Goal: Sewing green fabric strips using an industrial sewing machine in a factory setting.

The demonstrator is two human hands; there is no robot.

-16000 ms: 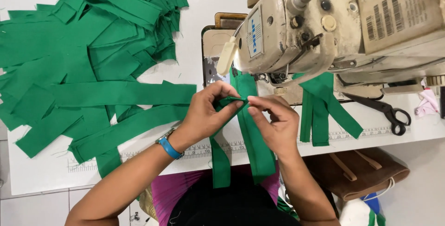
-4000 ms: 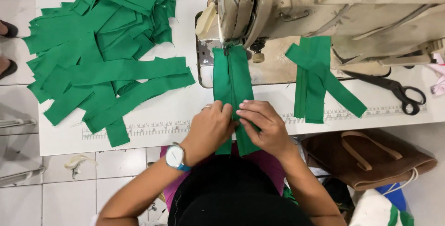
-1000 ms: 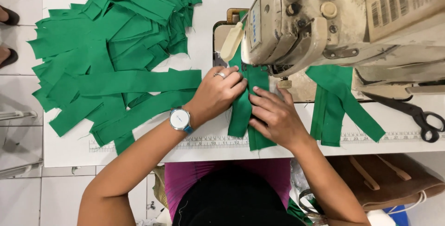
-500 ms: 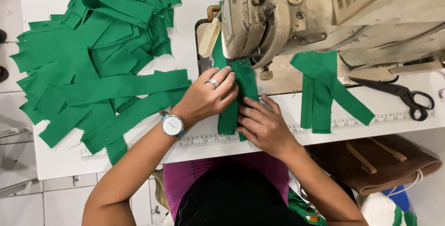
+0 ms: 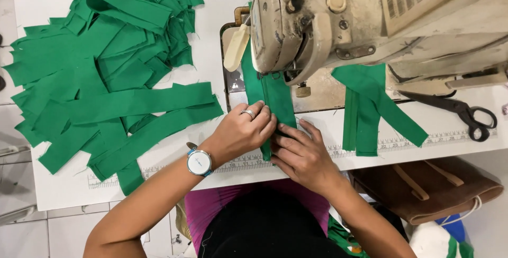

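Bare forearms; left wrist wears a round white-faced watch [image 5: 199,163]; left hand [image 5: 241,131] wears 1 ring [image 5: 248,113].
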